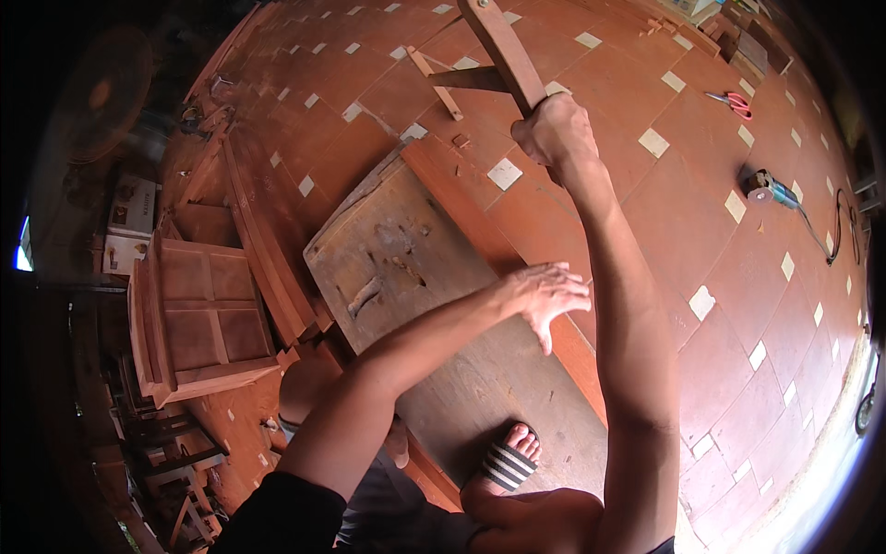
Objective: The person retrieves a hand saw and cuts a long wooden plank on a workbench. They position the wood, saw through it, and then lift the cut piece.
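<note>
My right hand [561, 134], at the end of an outstretched arm, is closed around one end of a reddish-brown wooden bar [510, 57]. The bar rises toward the far edge of the view, and thinner wooden pieces [441, 85] show beside it; whether they are joined to it I cannot tell. Fingers spread and holding nothing, my left hand [551, 297] hovers over the right side of a worn grey wooden board [434, 305]. That board has holes and gouges at its far end. My foot in a striped slide sandal [509, 464] rests on its near part.
A panelled wooden cabinet piece [212, 314] and long planks [263, 231] lie on the left, with a fan [103, 92] behind. On the tiled floor [655, 240] at right are a corded angle grinder [772, 189] and red-handled scissors [736, 103]. Wood scraps [688, 37] lie far right.
</note>
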Tool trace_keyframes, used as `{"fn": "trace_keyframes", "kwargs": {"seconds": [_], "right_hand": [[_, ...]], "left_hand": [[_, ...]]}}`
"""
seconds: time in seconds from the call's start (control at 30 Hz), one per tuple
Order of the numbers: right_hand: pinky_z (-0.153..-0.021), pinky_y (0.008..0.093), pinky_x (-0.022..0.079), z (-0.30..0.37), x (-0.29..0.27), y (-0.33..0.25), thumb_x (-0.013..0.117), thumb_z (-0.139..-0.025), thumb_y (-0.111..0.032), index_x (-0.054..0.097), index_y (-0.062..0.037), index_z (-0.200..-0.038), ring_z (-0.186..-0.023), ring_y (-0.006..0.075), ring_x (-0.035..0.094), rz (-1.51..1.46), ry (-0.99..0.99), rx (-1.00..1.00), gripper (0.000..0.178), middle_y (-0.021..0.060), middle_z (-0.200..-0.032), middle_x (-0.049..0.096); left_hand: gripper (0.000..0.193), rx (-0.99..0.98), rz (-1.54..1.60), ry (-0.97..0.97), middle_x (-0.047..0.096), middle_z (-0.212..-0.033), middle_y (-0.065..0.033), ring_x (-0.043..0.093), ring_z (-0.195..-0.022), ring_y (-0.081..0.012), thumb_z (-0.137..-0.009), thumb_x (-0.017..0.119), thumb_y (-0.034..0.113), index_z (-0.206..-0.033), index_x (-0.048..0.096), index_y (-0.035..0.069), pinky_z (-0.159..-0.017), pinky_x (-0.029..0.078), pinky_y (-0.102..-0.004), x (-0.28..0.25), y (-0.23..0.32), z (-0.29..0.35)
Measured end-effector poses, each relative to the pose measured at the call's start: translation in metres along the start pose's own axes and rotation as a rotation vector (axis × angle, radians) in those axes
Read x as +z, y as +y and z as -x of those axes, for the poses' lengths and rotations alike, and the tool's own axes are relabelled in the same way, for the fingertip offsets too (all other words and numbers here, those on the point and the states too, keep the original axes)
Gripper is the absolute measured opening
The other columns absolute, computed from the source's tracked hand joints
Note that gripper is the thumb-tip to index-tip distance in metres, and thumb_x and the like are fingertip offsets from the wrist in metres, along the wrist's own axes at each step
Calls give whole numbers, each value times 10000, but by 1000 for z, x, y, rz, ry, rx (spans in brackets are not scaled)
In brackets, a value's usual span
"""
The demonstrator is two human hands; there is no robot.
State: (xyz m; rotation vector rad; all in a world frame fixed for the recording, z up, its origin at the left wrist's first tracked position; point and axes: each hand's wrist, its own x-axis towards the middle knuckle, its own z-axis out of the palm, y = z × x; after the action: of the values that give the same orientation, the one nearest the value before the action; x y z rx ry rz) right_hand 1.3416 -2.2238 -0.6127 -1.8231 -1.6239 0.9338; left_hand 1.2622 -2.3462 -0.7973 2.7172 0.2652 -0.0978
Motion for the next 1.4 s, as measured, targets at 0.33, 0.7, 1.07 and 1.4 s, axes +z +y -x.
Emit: {"fn": "trace_keyframes", "kwargs": {"seconds": [0.33,0.7,1.07,1.4], "right_hand": [[-869,489,518,-78,81,9,720,-888,-201,477,112,-1417,-1250,364,583,359,199,-214,662,299,-1419,537],[-880,457,499,-66,84,-1,672,-921,-253,540,57,-1364,-1183,314,610,57,172,-63,557,215,-1302,607],[-931,482,529,-1,80,-25,616,-950,-283,585,23,-1313,-1216,318,637,81,135,-26,476,189,-1251,651],[-960,387,553,-11,117,-55,832,-694,-266,642,60,-1212,-1144,305,677,178,252,149,641,220,-1195,666]], "left_hand": [[971,-163,-81,-299,630,-1375,-148,541,-1316,-333,-536,942,469,-1360,612,75,-1144,384,-458,-60,-65,46],[922,-302,-37,-67,612,-1398,-165,530,-1335,-344,-594,916,449,-1380,601,84,-1148,387,-461,11,-61,104],[873,-346,12,-66,594,-1420,-183,518,-1355,-356,-653,891,428,-1400,591,93,-1152,391,-464,38,-76,96],[732,-158,88,-83,628,-1336,-188,564,-1268,-372,-714,840,426,-1334,627,100,-1079,438,-473,33,-76,79]]}}
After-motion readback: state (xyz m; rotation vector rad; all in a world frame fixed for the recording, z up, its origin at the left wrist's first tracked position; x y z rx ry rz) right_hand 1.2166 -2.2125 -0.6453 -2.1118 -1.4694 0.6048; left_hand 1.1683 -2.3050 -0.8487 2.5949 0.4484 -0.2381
